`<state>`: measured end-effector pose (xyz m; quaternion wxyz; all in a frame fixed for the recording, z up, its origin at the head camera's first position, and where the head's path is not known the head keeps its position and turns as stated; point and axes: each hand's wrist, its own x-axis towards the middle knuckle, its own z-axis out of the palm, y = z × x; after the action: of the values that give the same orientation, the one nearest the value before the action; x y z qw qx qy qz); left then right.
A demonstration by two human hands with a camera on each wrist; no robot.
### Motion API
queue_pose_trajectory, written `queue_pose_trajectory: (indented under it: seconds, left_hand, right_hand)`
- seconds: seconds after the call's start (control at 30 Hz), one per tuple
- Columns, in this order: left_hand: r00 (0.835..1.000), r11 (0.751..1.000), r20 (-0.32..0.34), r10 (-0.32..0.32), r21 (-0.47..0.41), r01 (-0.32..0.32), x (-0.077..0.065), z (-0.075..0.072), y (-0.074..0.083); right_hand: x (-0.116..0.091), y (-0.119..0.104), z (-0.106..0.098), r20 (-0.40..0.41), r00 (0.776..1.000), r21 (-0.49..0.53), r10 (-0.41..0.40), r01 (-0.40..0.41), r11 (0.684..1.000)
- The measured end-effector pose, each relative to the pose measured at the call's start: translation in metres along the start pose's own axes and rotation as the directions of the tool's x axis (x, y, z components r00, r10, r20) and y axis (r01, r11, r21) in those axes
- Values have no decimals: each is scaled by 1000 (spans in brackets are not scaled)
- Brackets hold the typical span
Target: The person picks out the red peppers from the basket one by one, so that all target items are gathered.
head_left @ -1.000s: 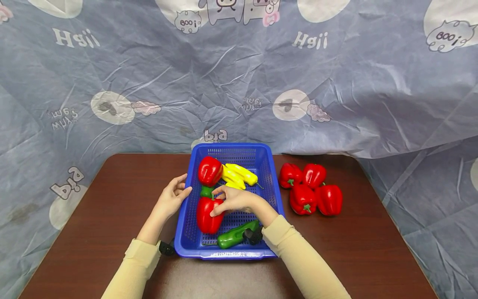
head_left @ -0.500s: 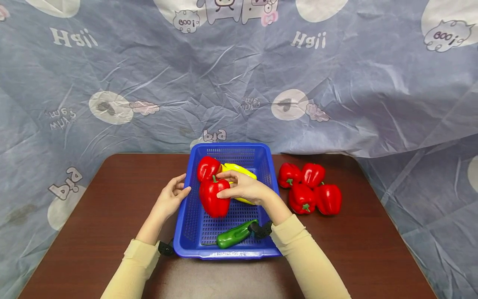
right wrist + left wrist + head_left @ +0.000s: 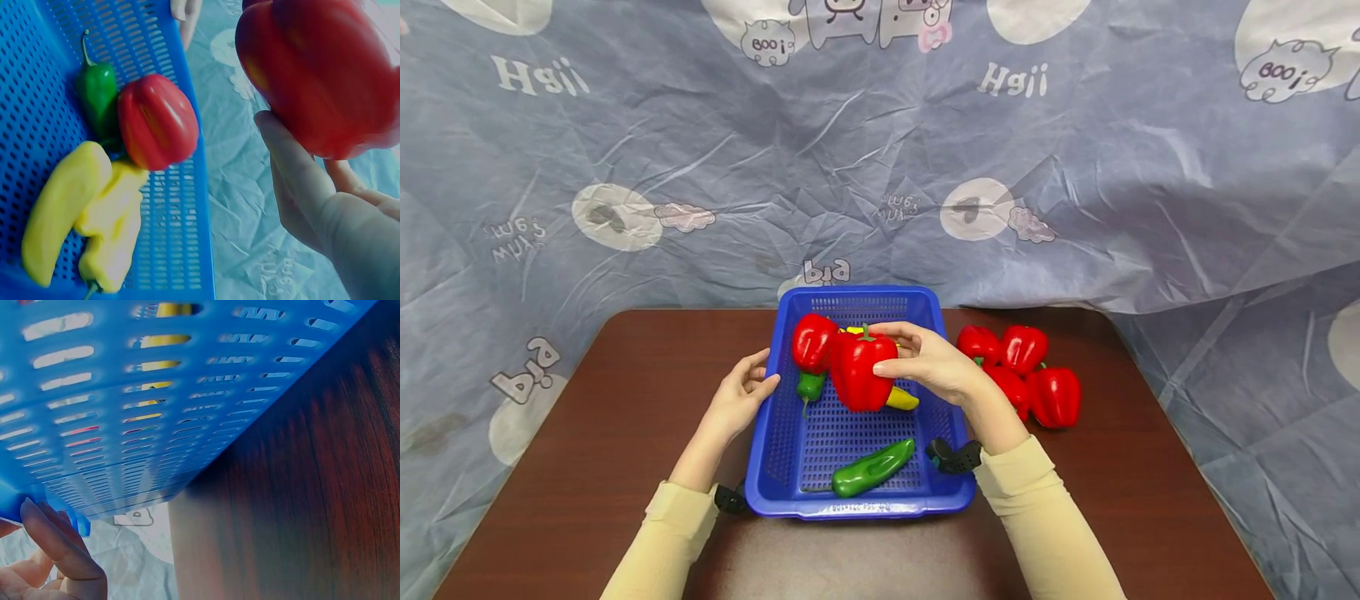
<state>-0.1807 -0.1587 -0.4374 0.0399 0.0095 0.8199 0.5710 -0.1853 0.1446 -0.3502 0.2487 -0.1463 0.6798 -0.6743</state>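
In the head view my right hand (image 3: 934,367) holds a red bell pepper (image 3: 861,375) by its side, stem up, above the blue plastic basket (image 3: 763,450). My left hand (image 3: 739,396) grips the basket's left rim, also seen in the left wrist view with its fingers (image 3: 59,540) at the rim. Inside the basket lie another red bell pepper (image 3: 157,122), a green pepper (image 3: 98,94) beside it, and yellow peppers (image 3: 65,209). A long green pepper (image 3: 872,469) lies near the basket's front. The held pepper partly hides the yellow ones in the head view.
Several red bell peppers (image 3: 1054,397) sit grouped on the brown table (image 3: 1112,500), right of the basket. A grey-blue printed cloth (image 3: 850,167) hangs behind the table. Dark wrist devices (image 3: 953,456) are strapped to both arms.
My right hand has lifted the red bell pepper from the basket's left side and carried it up and to the right, uncovering the green pepper. The left hand stays at the rim.
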Motion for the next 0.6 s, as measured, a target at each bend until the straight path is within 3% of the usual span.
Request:
queue_pose_trajectory:
  seconds: [0.6]
  left_hand:
    - [1000,1000,5,8,8,-8,1,-1,-3]
  right_hand:
    - [-59,1,-42,-149,985,20,-90,94,995]
